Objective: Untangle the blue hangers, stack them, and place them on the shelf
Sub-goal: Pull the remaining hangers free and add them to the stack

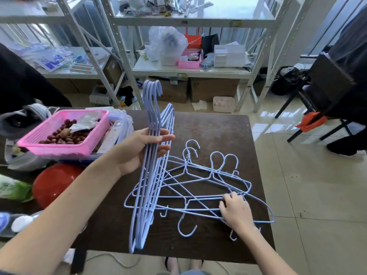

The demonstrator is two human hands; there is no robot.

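My left hand (pixel 139 150) grips a stack of several blue wire hangers (pixel 152 108), held upright on edge above the dark brown table (pixel 218 128), hooks pointing up and away. To the right, a tangled pile of blue hangers (pixel 198 187) lies flat on the table, hooks pointing different ways. My right hand (pixel 235 208) rests on the right part of this pile, fingers curled over some of the wires. The white metal shelf (pixel 190 71) stands beyond the table.
A pink basket (pixel 65 147) of dark red fruit sits on the table's left, over a clear box. A red bowl (pixel 53 183) lies below it. The shelf holds a plastic bag, a small pink basket and white boxes. A black chair stands right; a person in black at far left.
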